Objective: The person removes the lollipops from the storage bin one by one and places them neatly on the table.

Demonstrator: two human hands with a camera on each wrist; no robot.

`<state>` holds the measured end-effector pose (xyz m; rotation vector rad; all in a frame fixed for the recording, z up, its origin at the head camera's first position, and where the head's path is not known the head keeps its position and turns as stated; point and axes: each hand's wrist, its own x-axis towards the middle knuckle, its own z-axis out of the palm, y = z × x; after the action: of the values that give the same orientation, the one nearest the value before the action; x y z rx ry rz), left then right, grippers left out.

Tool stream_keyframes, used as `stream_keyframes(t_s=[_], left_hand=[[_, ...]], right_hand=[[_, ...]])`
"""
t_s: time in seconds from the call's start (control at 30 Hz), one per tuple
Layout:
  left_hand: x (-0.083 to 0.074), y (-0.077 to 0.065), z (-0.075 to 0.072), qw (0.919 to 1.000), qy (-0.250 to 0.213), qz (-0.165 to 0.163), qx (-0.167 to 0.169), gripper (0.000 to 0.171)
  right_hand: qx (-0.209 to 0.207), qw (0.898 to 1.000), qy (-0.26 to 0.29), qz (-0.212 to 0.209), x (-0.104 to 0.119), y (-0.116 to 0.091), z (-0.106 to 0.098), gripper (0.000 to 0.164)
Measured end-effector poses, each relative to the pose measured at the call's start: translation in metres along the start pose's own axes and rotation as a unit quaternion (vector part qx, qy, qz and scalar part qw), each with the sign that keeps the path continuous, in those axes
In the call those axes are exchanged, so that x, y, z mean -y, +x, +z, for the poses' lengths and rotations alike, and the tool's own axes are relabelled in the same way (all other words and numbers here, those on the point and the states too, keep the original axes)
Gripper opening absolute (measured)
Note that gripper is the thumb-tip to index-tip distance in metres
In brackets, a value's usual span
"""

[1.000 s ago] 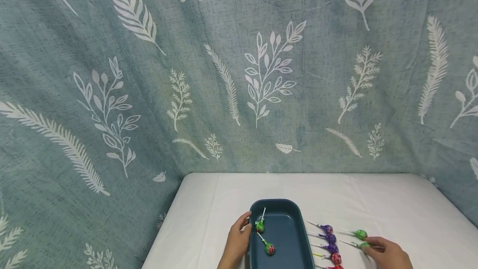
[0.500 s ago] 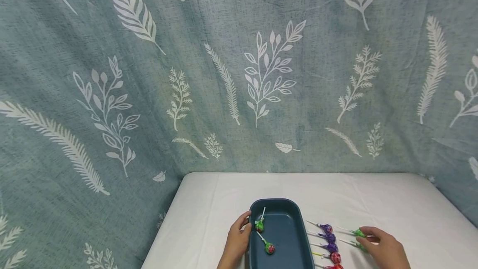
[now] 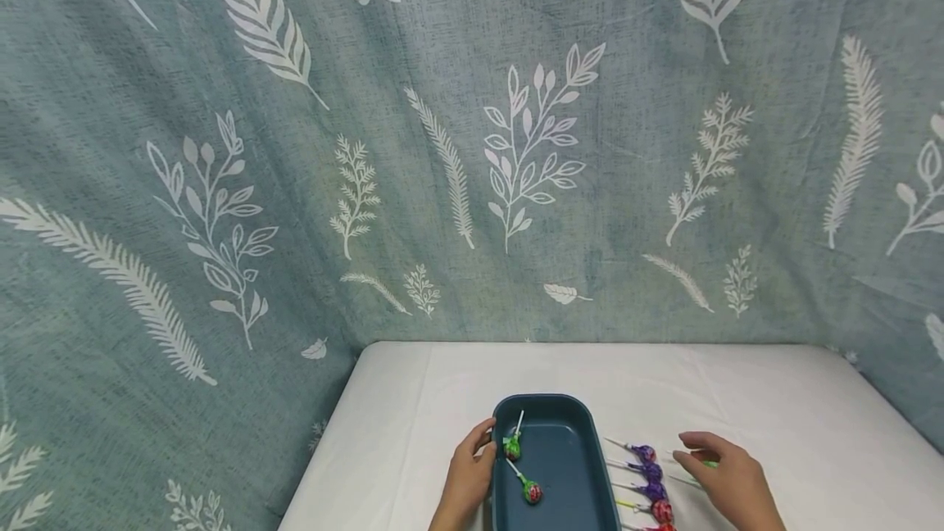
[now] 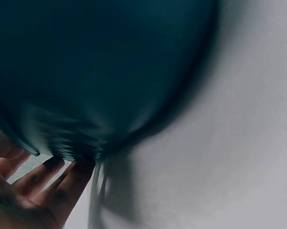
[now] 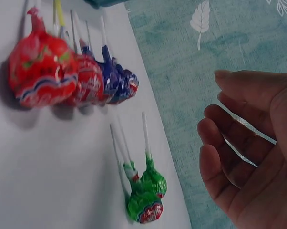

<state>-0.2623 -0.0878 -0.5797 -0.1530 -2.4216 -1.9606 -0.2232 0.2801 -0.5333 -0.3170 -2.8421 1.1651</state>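
My left hand (image 3: 469, 469) rests against the left side of a dark blue tray (image 3: 564, 506); in the left wrist view its fairly straight fingertips touch the tray's outer wall. Inside the tray lie two green-wrapped lollipops, one green lollipop (image 3: 512, 447) near the left wall and another green lollipop (image 3: 532, 491) below it. My right hand (image 3: 726, 474) hovers with loosely bent fingers and holds nothing. Below it on the table, two more lollipops lie close together in the right wrist view, a nearer green lollipop (image 5: 144, 207) and a farther green lollipop (image 5: 155, 182); the hand partly hides them in the head view.
Right of the tray runs a column of several lollipops, among them a purple lollipop (image 3: 652, 471) and a red lollipop (image 5: 43, 69), sticks toward the tray. A white cloth covers the table (image 3: 413, 400). A leaf-patterned curtain (image 3: 442, 146) hangs behind and at the sides.
My right hand has moved left from the green lollipops' heads to above their sticks, its fingers spreading apart. The left hand and the tray stay where they were.
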Motion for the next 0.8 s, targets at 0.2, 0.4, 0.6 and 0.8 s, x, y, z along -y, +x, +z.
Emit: stream_keyframes(t_s=[0.2,0.4,0.6,0.8], left_hand=[[0.0,0.0,0.0,1.0,0.007,0.001,-0.003,0.039],[0.002,0.001,-0.001,0.9998,0.011,0.017,-0.009,0.039],[0.002,0.001,-0.001,0.9997,0.013,0.02,-0.005,0.039],[0.002,0.002,-0.001,0.9995,0.022,0.022,-0.002,0.039]], right_hand=[[-0.001,1.0,0.007,-0.005,0.015,0.002,0.006,0.048],[-0.016,0.999,0.009,-0.038,0.029,0.003,0.014,0.045],[-0.025,0.998,0.02,-0.053,0.047,0.002,0.025,0.039],[-0.018,0.996,0.043,-0.082,0.062,0.001,0.035,0.033]])
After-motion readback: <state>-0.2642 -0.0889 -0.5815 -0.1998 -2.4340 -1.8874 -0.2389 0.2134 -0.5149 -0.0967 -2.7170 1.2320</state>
